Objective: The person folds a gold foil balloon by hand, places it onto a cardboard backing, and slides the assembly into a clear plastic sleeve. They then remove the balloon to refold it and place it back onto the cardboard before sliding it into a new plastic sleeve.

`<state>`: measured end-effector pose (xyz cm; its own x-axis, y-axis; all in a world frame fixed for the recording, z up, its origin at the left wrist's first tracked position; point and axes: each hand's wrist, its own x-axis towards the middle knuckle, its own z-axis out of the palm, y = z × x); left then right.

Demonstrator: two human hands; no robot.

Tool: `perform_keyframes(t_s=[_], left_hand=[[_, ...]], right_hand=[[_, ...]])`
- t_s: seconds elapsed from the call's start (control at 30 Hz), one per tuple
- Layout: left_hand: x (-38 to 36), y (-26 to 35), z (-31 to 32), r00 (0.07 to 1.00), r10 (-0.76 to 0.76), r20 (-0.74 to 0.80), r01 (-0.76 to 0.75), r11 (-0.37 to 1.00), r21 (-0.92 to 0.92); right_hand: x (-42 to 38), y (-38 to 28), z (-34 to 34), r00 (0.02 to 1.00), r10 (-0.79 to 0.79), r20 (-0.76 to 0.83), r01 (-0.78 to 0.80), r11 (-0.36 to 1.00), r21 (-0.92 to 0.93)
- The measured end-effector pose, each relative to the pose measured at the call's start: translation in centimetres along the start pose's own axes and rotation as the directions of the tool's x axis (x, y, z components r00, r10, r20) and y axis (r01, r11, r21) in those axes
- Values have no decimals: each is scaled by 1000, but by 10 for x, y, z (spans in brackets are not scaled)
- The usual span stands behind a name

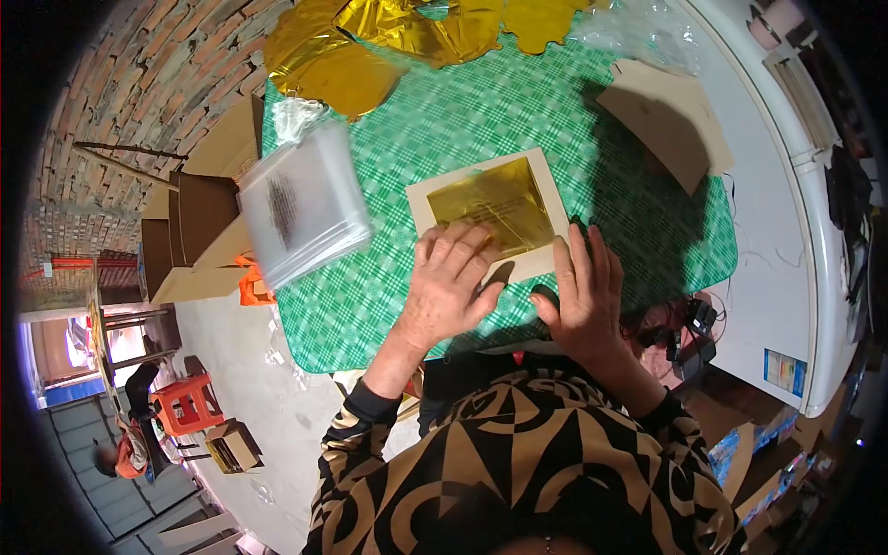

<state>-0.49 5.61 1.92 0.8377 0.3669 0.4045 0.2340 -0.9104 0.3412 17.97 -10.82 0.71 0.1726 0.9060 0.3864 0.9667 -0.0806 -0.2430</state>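
Observation:
A cardboard sheet (425, 209) lies on the green checked tablecloth in front of me. On it rests a gold foil piece (499, 199) with small dark printing, perhaps inside a clear bag. My left hand (450, 285) presses on the near left part of the foil, fingers slightly bent and thumb apart. My right hand (586, 301) lies by the near right corner of the cardboard, fingers stretched out and thumb spread. Neither hand grips anything. To the left sits a stack of clear plastic bags (314, 199) with dark printing.
Large gold foil pieces (416, 32) cover the table's far end. More cardboard sheets (666, 120) lie at the far right, near crumpled clear plastic (643, 37). An open carton (208, 217) stands left of the table. A white appliance (782, 231) borders the right. Another person (129, 453) is far left by an orange stool (188, 404).

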Motion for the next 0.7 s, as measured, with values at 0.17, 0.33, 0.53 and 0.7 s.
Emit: perform_keyframes(t_s=[0.17, 0.33, 0.53, 0.7], left_hand=[[4, -6, 0, 988, -148, -45, 148, 989, -6], [5, -9, 9, 965, -262, -2, 262, 964, 38], [4, -11, 13, 963, -269, 30, 265, 960, 90], [4, -10, 14, 969, -248, 3, 247, 965, 86]], right_hand=[[-1, -1, 1, 1000, 19, 11, -19, 1000, 21], [0, -2, -2, 999, 46, 28, -47, 998, 44], [9, -6, 1, 998, 63, 6, -63, 998, 1], [8, -6, 4, 999, 51, -7, -51, 998, -26]])
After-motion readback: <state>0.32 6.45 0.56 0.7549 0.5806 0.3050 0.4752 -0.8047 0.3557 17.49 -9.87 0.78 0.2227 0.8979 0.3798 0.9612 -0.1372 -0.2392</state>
